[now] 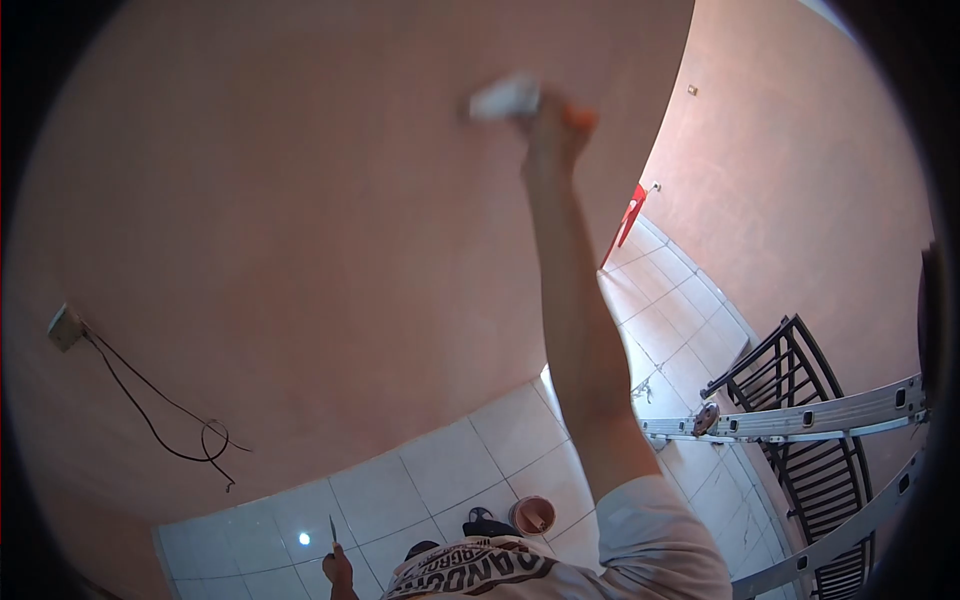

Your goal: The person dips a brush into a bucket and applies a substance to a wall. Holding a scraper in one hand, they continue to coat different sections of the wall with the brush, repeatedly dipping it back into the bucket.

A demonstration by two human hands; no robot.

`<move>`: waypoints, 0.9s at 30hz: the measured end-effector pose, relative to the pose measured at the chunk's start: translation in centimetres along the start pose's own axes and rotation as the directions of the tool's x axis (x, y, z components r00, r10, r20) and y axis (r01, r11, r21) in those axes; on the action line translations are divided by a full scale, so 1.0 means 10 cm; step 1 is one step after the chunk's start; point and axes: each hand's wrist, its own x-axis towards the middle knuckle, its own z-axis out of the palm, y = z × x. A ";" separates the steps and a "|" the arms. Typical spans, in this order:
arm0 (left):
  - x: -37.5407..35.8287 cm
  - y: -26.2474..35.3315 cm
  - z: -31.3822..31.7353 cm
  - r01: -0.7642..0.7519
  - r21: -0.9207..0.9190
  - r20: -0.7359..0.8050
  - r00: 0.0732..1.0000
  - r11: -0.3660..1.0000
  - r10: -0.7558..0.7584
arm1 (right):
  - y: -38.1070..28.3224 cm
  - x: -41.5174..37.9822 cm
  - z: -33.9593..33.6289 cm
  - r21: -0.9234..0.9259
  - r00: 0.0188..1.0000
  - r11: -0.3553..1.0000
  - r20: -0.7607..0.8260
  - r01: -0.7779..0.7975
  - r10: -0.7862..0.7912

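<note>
My right arm is stretched up along the pinkish wall (300,200). At its end my right hand (550,125), smeared by motion, is closed around a scraper (505,98) with an orange handle end. The tool's pale, blurred head lies at or very near the wall; whether it touches cannot be made out. Low in the view my left hand (338,570) is closed on a thin-bladed tool (334,528), perhaps a putty knife seen edge-on, pointing up. It is held away from the wall, above the tiled floor.
An electrical box (66,328) with loose dark wires (150,420) projects from the wall at left. A bucket (532,515) stands on the white tiles (370,490). To the right are an aluminium ladder (800,420), black metal railings (815,480) and a red object (632,212), perhaps a chair.
</note>
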 end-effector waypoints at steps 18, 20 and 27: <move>-0.09 -0.32 -0.35 -0.057 0.225 0.119 0.992 0.973 0.031 | 0.67 -1.98 -1.03 -0.015 0.770 0.843 -0.415 -0.538 0.484; 0.03 -0.32 -0.39 -0.033 0.185 0.075 0.997 0.982 0.020 | 0.62 -1.83 -1.05 -0.133 0.804 0.842 -0.404 -0.523 0.436; 0.17 0.04 -0.21 -0.030 -0.104 0.006 1.000 0.994 0.030 | -0.52 0.48 0.82 0.254 0.975 0.963 -0.218 0.087 -0.030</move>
